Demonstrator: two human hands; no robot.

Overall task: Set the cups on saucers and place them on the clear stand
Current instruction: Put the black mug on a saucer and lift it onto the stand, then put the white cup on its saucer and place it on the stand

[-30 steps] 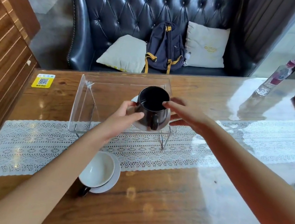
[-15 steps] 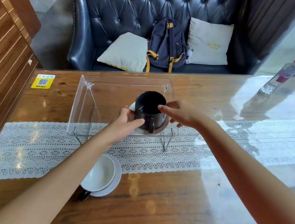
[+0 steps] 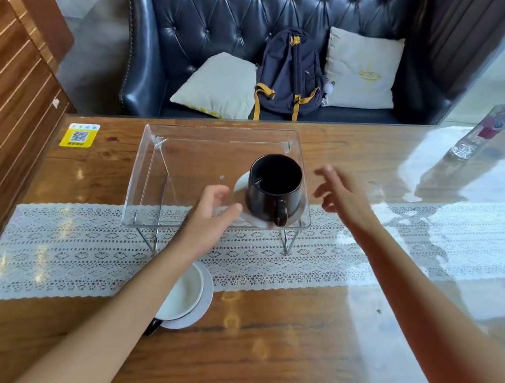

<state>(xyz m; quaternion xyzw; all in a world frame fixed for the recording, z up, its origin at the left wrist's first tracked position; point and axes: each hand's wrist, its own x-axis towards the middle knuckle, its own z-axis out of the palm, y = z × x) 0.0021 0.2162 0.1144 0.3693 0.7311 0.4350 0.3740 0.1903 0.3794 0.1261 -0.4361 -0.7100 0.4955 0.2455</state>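
The black cup [image 3: 274, 184] sits on its saucer [image 3: 243, 186] on the clear stand [image 3: 182, 158], at the stand's right front corner, with the handle turned toward me. My left hand [image 3: 209, 224] is just left of the cup, fingers spread and holding nothing, over the front edge of the stand. My right hand [image 3: 343, 197] is to the right of the cup, open wide too, a bit blurry, not touching it. The stand rests on the lace runner [image 3: 368, 255] on the wooden table [image 3: 245, 376]. In front of the stand, closer to me, a white cup [image 3: 184, 294] sits on a second saucer [image 3: 202, 304], partly hidden under my left arm. A backpack [image 3: 290, 73] leans on the sofa [image 3: 243, 4] behind the stand
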